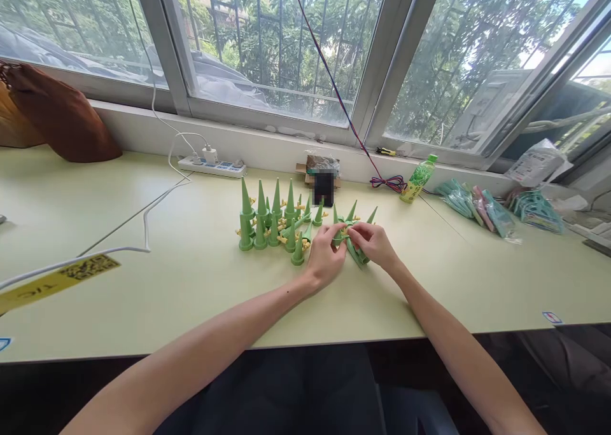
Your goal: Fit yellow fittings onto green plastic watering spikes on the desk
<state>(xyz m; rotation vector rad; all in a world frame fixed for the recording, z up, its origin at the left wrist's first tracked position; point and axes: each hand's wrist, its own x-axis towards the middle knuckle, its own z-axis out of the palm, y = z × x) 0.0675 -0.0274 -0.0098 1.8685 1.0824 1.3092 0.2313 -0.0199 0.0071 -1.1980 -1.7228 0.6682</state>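
Note:
My left hand (327, 255) is closed on a green cone (337, 236), its fingers wrapped around the lower part. Close beside it, my right hand (376, 244) pinches a small yellow piece (347, 229) against that cone; fingertips partly cover both. Several similar green cones (260, 200) stand upright in rows left of my hands, many with small yellow pieces sticking out of their sides. One short cone (298, 252) stands nearest my left wrist. More green cones (354, 252) lie or lean beneath and behind my right hand, partly hidden by it.
Behind the cones are an open cardboard box (301, 168) and a dark object (323, 188). A green bottle (419, 179), coiled wires (389, 183) and bagged goods (491, 209) sit to the right. A power strip (224, 168) and white cable (146, 231) are left.

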